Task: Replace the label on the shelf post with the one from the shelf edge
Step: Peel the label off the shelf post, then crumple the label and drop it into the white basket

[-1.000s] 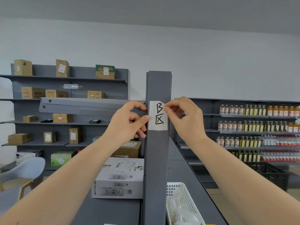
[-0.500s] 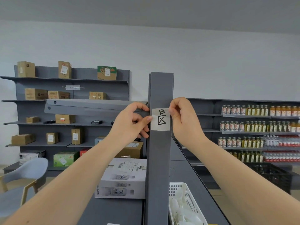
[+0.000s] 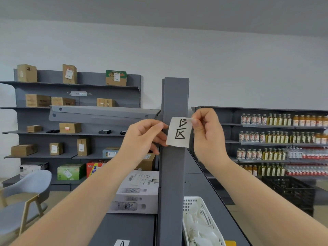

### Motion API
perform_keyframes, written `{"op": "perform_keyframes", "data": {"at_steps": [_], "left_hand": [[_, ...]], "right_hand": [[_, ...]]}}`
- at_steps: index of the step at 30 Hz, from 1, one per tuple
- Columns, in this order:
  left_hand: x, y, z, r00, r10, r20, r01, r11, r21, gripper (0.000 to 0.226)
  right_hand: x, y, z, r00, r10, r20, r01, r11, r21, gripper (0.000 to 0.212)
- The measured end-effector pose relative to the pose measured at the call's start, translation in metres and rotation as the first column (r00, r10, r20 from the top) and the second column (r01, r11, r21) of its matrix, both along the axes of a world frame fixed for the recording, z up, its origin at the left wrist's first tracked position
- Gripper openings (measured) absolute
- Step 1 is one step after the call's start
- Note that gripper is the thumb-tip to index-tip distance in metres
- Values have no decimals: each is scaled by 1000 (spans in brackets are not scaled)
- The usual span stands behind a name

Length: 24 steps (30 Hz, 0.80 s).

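Label (image 3: pixel 179 132) risks tearing if the right hand (image 3: pixel 206 137), pinching its top right corner, yanks; left hand (image 3: pixel 142 137), half-curled, holds nothing, just touches the post (image 3: pixel 173 174).

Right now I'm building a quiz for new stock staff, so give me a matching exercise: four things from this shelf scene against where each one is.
Things:
1. label
2. basket
3. chair
4. crate

Places:
A. lower left, on the floor
B. on the shelf, right of the post
C. on the post, pinched by the right hand
D. floor, below the bottles

Pairs: 1-C, 2-B, 3-A, 4-D
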State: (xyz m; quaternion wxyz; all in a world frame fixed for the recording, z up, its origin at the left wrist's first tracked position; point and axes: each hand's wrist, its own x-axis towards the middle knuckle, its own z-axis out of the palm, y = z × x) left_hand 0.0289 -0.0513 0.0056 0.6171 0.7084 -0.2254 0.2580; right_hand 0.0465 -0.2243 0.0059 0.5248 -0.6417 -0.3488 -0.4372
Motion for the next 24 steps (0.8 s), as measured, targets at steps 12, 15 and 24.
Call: {"op": "perform_keyframes", "data": {"at_steps": [12, 15, 24], "left_hand": [[-8, -38, -16, 747, -375, -549, 331, 926, -181, 46], [-4, -43, -29, 759, -375, -532, 339, 926, -169, 23], [2, -65, -66, 789, -316, -527, 381, 924, 17, 21]], "right_hand": [[6, -45, -49, 998, -35, 57, 54, 923, -380, 9], [1, -63, -64, 998, -29, 64, 52, 912, -406, 9], [-14, -82, -93, 908, 11, -418, -125, 961, -246, 20]]}}
